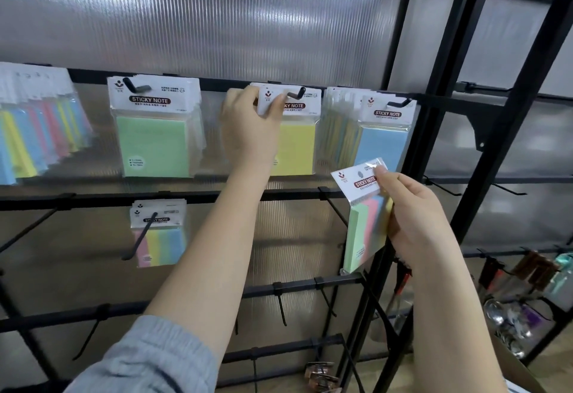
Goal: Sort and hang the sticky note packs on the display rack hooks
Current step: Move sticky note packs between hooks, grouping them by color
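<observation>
Gripped in the right hand [412, 216], a multicolour pack [366, 216] is held near the rack's right edge. Higher up, the yellow pack [296, 144] on its top-rail hook [297, 94] is pinched by the left hand [248, 126].

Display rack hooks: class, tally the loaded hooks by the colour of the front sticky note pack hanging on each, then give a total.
Green front pack: 1
Yellow front pack: 1
Blue front pack: 1
Multicolour striped front packs: 2
Total: 5 loaded hooks
</observation>
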Demonstrator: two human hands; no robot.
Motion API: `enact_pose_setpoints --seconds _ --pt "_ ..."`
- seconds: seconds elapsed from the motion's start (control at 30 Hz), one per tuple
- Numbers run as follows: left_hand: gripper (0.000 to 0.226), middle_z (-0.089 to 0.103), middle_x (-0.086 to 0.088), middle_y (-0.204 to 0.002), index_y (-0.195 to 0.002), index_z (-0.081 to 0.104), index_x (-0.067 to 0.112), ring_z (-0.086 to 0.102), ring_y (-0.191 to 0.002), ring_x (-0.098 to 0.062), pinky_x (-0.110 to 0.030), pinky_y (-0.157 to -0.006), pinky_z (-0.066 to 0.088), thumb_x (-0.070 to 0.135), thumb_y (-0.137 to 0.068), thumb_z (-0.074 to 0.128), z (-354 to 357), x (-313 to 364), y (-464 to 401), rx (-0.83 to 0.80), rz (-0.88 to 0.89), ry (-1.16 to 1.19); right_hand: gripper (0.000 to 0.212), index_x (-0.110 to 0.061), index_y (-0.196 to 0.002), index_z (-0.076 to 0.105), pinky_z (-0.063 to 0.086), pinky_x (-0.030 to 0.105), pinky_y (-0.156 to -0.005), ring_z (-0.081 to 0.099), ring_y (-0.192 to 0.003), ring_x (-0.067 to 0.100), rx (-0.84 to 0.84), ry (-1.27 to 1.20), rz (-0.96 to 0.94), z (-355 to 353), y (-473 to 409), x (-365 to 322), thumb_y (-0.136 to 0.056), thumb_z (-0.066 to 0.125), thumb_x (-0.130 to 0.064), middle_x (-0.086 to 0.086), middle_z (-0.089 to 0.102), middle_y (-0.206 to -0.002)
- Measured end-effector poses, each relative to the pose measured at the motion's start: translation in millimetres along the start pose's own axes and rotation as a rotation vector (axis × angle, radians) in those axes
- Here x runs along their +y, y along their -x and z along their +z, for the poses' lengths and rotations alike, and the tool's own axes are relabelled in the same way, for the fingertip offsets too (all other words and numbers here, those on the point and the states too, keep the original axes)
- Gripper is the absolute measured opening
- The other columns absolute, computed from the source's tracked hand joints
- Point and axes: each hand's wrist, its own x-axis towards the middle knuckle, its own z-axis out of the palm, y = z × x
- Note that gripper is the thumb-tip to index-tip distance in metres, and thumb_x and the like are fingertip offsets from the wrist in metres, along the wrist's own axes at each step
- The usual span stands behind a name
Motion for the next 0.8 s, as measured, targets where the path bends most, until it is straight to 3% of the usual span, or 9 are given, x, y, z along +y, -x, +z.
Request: enact_pose_setpoints --seconds 0.17,0.4,0.5,0.6,0.8 --pt "0.035 0.057 0.007 -0.098 -0.107 0.056 0.020 0.053 -0.086 -0.011 -0.024 -0.065 0.041 0.045 -0.083 0.066 -6 0 5 0.032 -0.112 0.046 0.024 -0.012 -0.076 0.067 0.043 0.025 -0.060 0.060 -0.058 0.009 -0.051 0.030 -0.042 -3 -8 -5 -0.091 0.060 -0.030 -0.002 0.071 -0.071" --pt "0.021 0.058 0.009 -0.090 -0.096 0.057 0.020 0.056 -0.084 -0.014 -0.027 -0.071 0.045 0.039 -0.095 0.048 -48 -8 21 -0.025 -0.150 -0.152 0.022 -0.014 -0.079 0.070 0.043 0.030 -0.061 0.062 -0.064 0.011 -0.115 0.035 -0.087 5 -4 0 -0.090 0.061 -0.031 0.000 0.072 -0.077" --pt "0.022 0.058 0.004 -0.082 -0.088 0.056 0.017 0.054 -0.077 -0.020 -0.028 -0.064 0.039 0.033 -0.097 0.044 -74 -21 31 -0.067 -0.202 -0.240 0.023 -0.018 -0.076 0.073 0.044 0.036 -0.073 0.062 -0.077 0.018 -0.121 0.044 -0.101 12 2 3 -0.089 0.062 -0.033 0.006 0.073 -0.089" --pt "0.025 0.061 -0.003 -0.078 -0.085 0.059 0.012 0.055 -0.073 -0.024 -0.029 -0.055 0.036 0.027 -0.096 0.043 -103 -39 35 -0.138 -0.249 -0.319 0.022 -0.021 -0.072 0.074 0.046 0.039 -0.079 0.063 -0.081 0.019 -0.133 0.025 -0.110 29 12 4 -0.079 0.066 -0.040 0.003 0.073 -0.087" --pt "0.023 0.064 -0.001 -0.081 -0.086 0.062 0.015 0.057 -0.074 -0.022 -0.030 -0.058 0.042 0.024 -0.094 0.042 -174 -67 27 -0.206 -0.305 -0.402 0.022 -0.028 -0.068 0.076 0.046 0.039 -0.084 0.064 -0.081 0.015 -0.153 -0.017 -0.124 85 49 9 -0.063 0.068 -0.048 -0.004 0.075 -0.082"
